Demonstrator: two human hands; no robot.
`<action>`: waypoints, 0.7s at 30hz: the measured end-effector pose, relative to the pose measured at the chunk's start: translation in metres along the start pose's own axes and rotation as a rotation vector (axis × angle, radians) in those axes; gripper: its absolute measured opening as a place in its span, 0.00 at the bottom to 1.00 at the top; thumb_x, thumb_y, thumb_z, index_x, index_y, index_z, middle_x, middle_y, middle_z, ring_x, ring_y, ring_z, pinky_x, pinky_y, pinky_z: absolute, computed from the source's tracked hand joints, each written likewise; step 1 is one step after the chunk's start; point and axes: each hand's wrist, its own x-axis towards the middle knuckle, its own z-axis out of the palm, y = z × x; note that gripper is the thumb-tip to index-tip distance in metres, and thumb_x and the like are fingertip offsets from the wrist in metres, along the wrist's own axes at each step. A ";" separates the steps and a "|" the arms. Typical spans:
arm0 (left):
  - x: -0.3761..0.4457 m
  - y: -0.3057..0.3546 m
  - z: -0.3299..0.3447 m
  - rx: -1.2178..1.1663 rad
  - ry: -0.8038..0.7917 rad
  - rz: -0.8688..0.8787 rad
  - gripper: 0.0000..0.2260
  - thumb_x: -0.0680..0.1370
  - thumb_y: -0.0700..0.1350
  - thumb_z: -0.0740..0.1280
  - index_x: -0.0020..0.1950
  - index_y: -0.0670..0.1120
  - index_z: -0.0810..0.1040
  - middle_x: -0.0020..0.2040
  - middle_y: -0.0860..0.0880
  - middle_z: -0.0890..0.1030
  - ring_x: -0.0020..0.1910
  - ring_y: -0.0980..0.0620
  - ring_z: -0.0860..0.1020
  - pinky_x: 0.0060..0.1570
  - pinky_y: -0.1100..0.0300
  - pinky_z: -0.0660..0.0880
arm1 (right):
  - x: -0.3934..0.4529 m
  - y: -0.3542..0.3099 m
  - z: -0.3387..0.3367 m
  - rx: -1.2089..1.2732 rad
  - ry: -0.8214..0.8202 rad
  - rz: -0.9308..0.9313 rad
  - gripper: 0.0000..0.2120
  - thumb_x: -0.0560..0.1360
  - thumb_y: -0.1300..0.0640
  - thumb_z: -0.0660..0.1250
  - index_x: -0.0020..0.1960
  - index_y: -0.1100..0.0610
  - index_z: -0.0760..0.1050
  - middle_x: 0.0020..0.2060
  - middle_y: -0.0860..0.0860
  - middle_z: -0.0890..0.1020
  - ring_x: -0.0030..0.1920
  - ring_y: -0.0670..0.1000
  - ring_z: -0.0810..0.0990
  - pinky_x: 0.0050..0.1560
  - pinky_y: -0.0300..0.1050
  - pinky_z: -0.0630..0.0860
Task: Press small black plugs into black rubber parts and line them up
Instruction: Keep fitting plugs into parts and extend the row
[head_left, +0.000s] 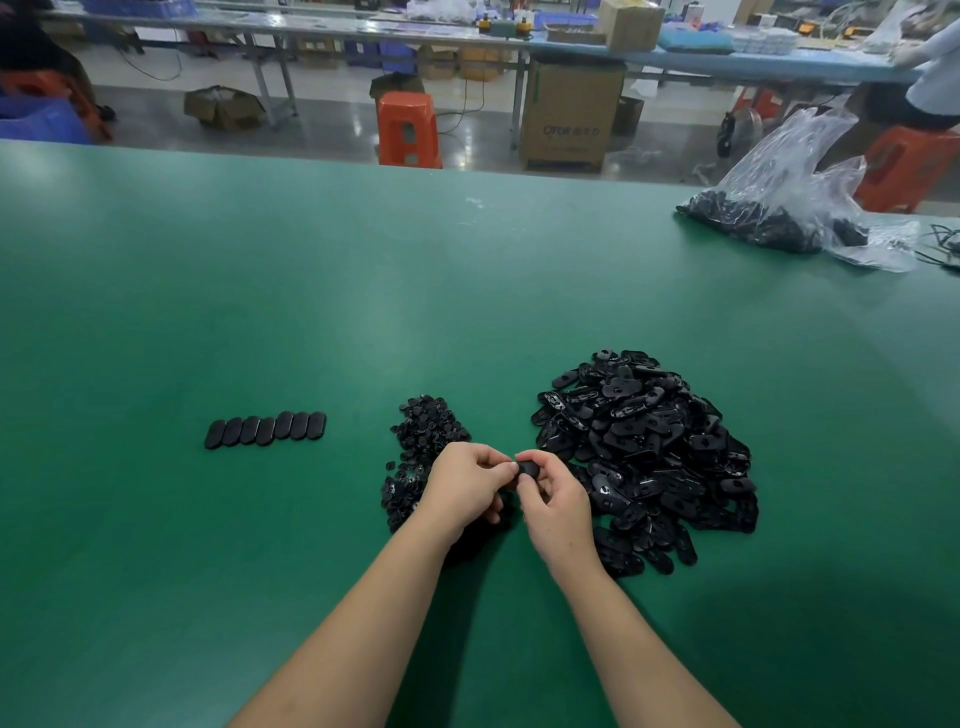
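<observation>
The smooth green table mat (311, 312) is seen with a soft satin sheen under the lamps. The heaped black oval rubber parts (644, 447) are rendered semi-glossy, with bright glints on their edges; the row of seven black oval rubber pieces (266, 429) appears more matt. A clear, crinkled plastic bag (789, 176) is shown glossy. The brown corrugated cardboard carton (569, 114) is dull, the orange moulded plastic stool (408, 130) faintly shiny.

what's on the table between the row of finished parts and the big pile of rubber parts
In the head view, the smaller heap of plugs lies between the row and the big pile, with both hands over its near edge.
</observation>
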 end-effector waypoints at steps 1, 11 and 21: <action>0.000 0.000 0.000 -0.014 -0.007 -0.008 0.04 0.79 0.40 0.70 0.45 0.44 0.84 0.22 0.50 0.77 0.21 0.53 0.73 0.23 0.61 0.73 | 0.000 0.000 0.000 0.002 0.004 -0.001 0.10 0.78 0.64 0.66 0.50 0.49 0.79 0.30 0.36 0.79 0.29 0.40 0.73 0.33 0.31 0.67; -0.003 0.002 -0.001 -0.084 -0.030 -0.039 0.03 0.79 0.36 0.68 0.48 0.38 0.82 0.23 0.50 0.76 0.20 0.54 0.73 0.23 0.61 0.73 | -0.001 0.000 0.000 -0.001 0.001 0.007 0.08 0.79 0.62 0.67 0.52 0.50 0.79 0.34 0.42 0.82 0.33 0.40 0.76 0.38 0.36 0.71; 0.001 -0.004 0.000 0.069 0.006 0.011 0.03 0.76 0.39 0.70 0.42 0.43 0.81 0.26 0.46 0.80 0.22 0.48 0.76 0.25 0.58 0.77 | -0.001 0.004 0.001 -0.006 -0.042 0.016 0.08 0.81 0.58 0.65 0.50 0.46 0.79 0.32 0.39 0.80 0.32 0.43 0.74 0.39 0.45 0.71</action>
